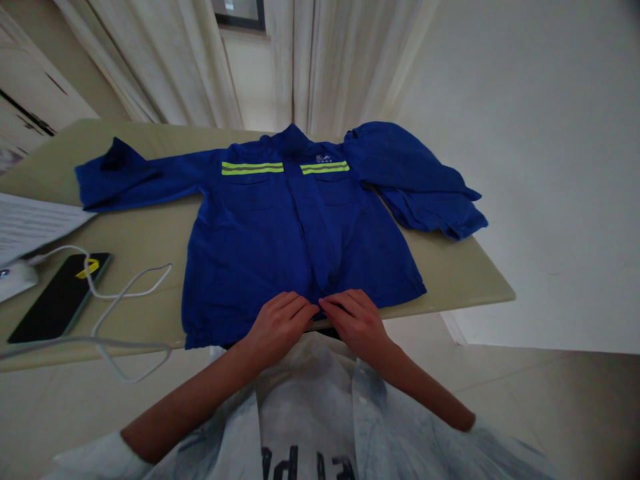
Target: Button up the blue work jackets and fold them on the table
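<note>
A blue work jacket (pixel 250 247) with yellow-green reflective stripes lies front side up on the table, collar at the far side. Its left-hand sleeve stretches out flat, while blue cloth is bunched at the right. At the middle of the bottom hem, my left hand (pixel 283 323) and my right hand (pixel 357 320) meet with fingertips almost touching. Both hands have their fingers closed on the jacket's hem by the front opening. The fingertips partly hide the exact spot they pinch.
The pale table (pixel 145 247) runs past the jacket on both sides. To the left lie a phone (pixel 55 300), a white cable (pixel 120 297), a white device (pixel 15 279) and printed paper (pixel 40 223). Curtains (pixel 345 60) hang behind; a white wall (pixel 540 167) stands at right.
</note>
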The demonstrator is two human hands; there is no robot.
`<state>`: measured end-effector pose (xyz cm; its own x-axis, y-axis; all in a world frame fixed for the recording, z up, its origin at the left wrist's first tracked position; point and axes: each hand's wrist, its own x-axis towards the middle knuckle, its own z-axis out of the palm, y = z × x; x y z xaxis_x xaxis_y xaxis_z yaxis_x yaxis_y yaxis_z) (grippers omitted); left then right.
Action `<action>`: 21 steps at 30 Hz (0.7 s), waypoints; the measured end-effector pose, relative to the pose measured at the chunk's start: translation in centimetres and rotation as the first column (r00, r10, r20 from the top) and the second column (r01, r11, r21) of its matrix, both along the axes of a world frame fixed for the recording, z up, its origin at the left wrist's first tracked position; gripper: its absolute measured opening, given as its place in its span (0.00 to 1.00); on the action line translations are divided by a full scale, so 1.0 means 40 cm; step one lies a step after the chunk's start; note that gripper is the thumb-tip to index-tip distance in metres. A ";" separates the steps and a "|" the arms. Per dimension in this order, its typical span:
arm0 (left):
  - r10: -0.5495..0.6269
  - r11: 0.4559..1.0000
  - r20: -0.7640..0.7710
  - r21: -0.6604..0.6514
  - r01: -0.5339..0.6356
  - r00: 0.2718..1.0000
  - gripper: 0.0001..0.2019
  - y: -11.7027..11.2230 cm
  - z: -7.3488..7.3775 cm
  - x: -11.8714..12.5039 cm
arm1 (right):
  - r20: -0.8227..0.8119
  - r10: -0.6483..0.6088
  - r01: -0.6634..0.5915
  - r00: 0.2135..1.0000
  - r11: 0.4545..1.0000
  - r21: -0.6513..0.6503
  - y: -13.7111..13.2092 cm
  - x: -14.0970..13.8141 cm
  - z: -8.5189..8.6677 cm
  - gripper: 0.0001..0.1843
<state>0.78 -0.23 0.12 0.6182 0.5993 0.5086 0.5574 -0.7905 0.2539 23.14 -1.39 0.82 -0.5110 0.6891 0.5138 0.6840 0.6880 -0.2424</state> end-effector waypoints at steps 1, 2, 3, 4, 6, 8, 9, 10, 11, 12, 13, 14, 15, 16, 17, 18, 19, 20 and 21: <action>-0.019 1.000 0.003 0.011 0.019 1.000 0.05 0.000 0.002 -0.001 | 0.030 0.000 0.000 1.000 1.000 0.011 -0.002 0.001 0.001 0.11; -0.040 0.999 0.005 0.026 0.040 0.999 0.06 -0.001 0.003 -0.002 | 0.064 0.000 -0.001 0.998 1.000 0.019 -0.004 0.000 0.003 0.12; -0.061 0.997 0.004 0.044 0.061 0.998 0.06 -0.003 0.004 -0.003 | 0.097 -0.003 0.001 0.995 1.000 0.017 -0.006 0.000 0.004 0.12; -0.077 0.995 0.002 0.060 0.076 0.997 0.06 -0.004 0.004 -0.003 | 0.124 -0.004 0.002 0.992 1.000 0.008 -0.007 -0.001 0.004 0.13; -0.083 0.993 0.006 0.087 0.082 0.997 0.06 -0.007 0.003 -0.004 | 0.138 0.009 -0.006 0.990 1.000 -0.022 -0.006 -0.002 0.003 0.12; -0.064 0.994 0.021 0.093 0.062 0.998 0.06 -0.008 0.000 -0.004 | 0.099 0.017 -0.010 0.995 0.998 -0.068 -0.002 -0.002 0.002 0.11; -0.055 0.995 0.029 0.090 0.052 0.998 0.05 -0.008 -0.002 -0.004 | 0.067 0.016 -0.009 0.998 0.996 -0.094 0.000 -0.001 0.002 0.10; -0.049 0.995 0.035 0.083 0.046 0.998 0.05 -0.008 -0.003 -0.004 | 0.032 0.012 -0.008 0.999 0.993 -0.118 0.001 0.001 0.003 0.09; -0.047 0.996 0.037 0.076 0.044 0.998 0.05 -0.008 -0.005 -0.005 | -0.001 0.006 -0.006 1.000 0.990 -0.141 0.002 0.003 0.004 0.09; -0.048 0.997 0.038 0.069 0.046 0.998 0.05 -0.007 -0.006 -0.005 | -0.030 0.000 -0.004 1.000 0.987 -0.158 0.002 0.005 0.006 0.09; -0.050 0.997 0.041 0.067 0.048 0.998 0.05 -0.007 -0.007 -0.005 | -0.051 -0.003 -0.006 0.999 0.985 -0.172 0.001 0.006 0.009 0.09; -0.053 0.996 0.045 0.069 0.050 0.998 0.05 -0.006 -0.007 -0.006 | -0.061 -0.002 -0.009 0.998 0.984 -0.179 0.001 0.008 0.011 0.09; -0.056 0.996 0.050 0.074 0.053 0.997 0.05 -0.006 -0.008 -0.006 | -0.061 0.003 -0.013 0.998 0.984 -0.176 0.000 0.008 0.013 0.09; -0.058 0.995 0.055 0.083 0.053 0.997 0.05 -0.007 -0.008 -0.007 | -0.051 0.010 -0.019 0.999 0.987 -0.161 -0.001 0.008 0.015 0.09; -0.058 0.994 0.060 0.093 0.052 0.996 0.05 -0.007 -0.009 -0.007 | -0.034 0.020 -0.024 0.999 0.991 -0.135 -0.001 0.007 0.017 0.08; -0.059 0.993 0.063 0.102 0.052 0.996 0.05 -0.008 -0.009 -0.008 | -0.010 0.031 -0.031 0.999 0.994 -0.102 0.000 0.006 0.018 0.08; -0.059 0.993 0.063 0.108 0.052 0.996 0.05 -0.009 -0.009 -0.008 | 0.018 0.040 -0.039 0.999 0.997 -0.066 0.000 0.005 0.019 0.07; -0.061 0.992 0.060 0.110 0.055 0.996 0.05 -0.009 -0.009 -0.008 | 0.047 0.047 -0.045 0.998 0.998 -0.033 0.001 0.004 0.019 0.07; -0.064 0.992 0.056 0.110 0.058 0.996 0.05 -0.010 -0.009 -0.008 | 0.076 0.053 -0.052 0.996 0.999 -0.007 0.002 0.003 0.019 0.07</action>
<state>0.45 -0.63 -0.22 0.6186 0.5008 0.6055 0.4936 -0.8472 0.1965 23.25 -1.31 1.57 -0.5842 0.6627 0.4686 0.6635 0.7224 -0.1945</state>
